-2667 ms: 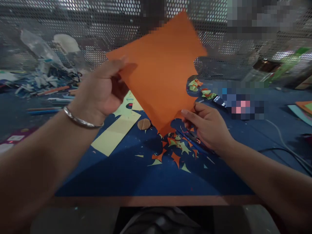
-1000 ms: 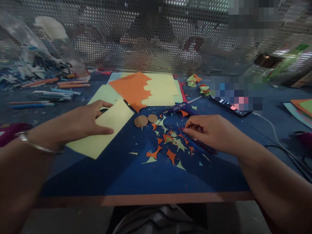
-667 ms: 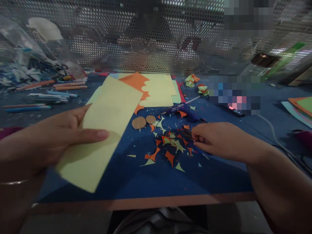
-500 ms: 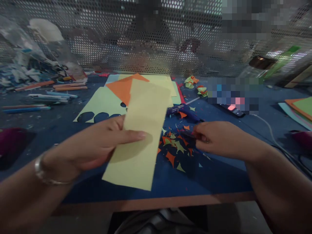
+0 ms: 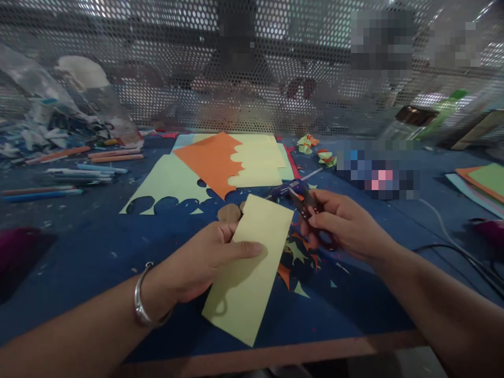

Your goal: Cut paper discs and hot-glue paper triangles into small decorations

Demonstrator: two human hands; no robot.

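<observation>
Paper (image 5: 255, 283) is pinched by the left hand (image 5: 210, 257), presumably for steadiness, beside scissors (image 5: 303, 211) gripped in the right hand (image 5: 342, 220).

On the blue tabletop (image 5: 94, 262) lie paper scraps (image 5: 302, 290), a glue gun (image 5: 291, 186), pens (image 5: 43, 196) and crumpled paper (image 5: 306, 143).

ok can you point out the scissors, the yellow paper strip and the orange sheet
Scissors (image 5: 301, 207): head view, on a blade.
Yellow paper strip (image 5: 255, 274): head view, on its flat middle.
Orange sheet (image 5: 217, 161): head view, on its middle, left of the scalloped edge.
</observation>
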